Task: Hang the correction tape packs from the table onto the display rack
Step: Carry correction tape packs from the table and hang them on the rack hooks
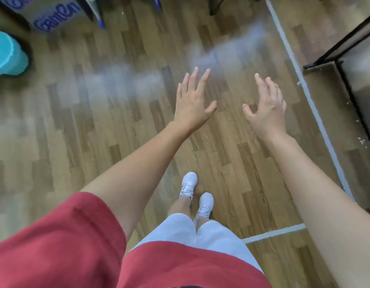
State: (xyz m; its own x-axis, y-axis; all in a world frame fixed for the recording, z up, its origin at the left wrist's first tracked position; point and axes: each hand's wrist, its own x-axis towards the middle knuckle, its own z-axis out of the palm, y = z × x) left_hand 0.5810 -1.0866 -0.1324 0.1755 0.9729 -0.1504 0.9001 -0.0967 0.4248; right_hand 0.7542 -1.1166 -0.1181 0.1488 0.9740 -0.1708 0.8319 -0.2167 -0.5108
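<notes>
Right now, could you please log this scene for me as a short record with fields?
left hand: open, fingers spread, holding nothing
right hand: open, fingers loosely curled, holding nothing
correction tape packs: none in view
display rack: not identifiable in view
floor: wood-pattern, white tape lines
upper left: teal bucket, cardboard box with blue lettering
right edge: black-framed structure
stance: standing, white sneakers
</notes>
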